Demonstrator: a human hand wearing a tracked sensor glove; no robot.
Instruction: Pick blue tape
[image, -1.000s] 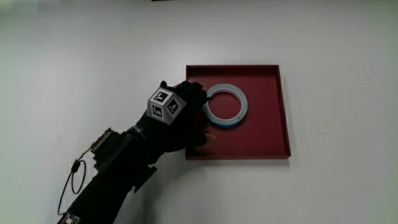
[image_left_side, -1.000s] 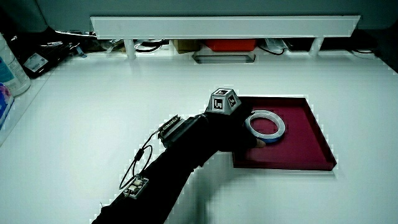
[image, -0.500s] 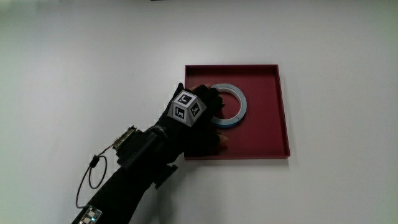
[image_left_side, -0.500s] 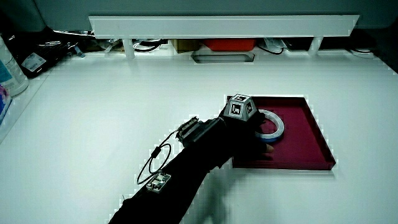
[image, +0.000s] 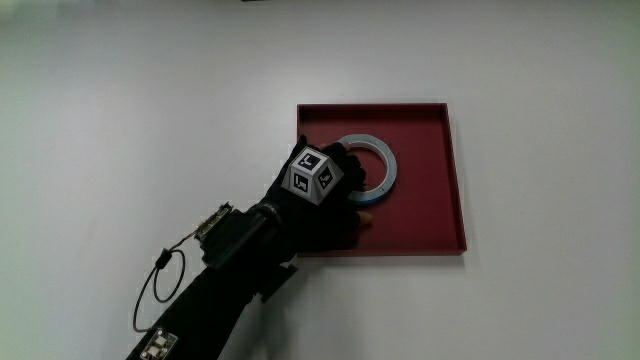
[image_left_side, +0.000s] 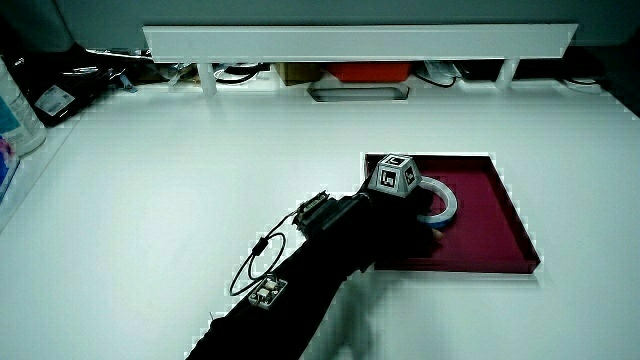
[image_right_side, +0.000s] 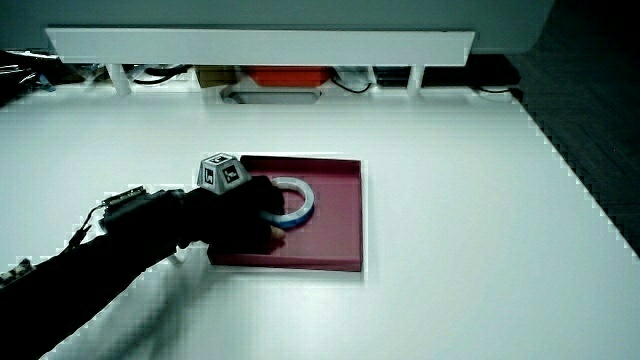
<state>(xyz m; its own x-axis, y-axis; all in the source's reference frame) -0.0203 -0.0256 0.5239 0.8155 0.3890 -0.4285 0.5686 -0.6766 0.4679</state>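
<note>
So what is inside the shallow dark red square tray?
One blue tape ring lies flat in the tray. The black-gloved hand covers part of the ring, hiding that part and the tray floor beneath.

tape (image: 372, 168) in tray (image: 430, 200) | tray on table (image: 150, 100) | hand (image: 320, 195) on tape

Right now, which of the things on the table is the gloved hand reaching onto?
The blue tape ring lying in the red tray; the hand covers its near edge.

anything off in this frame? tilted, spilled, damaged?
Nothing stands out. The blue tape lies flat in the red tray, and the hand covers the part of the roll nearest the person.
</note>
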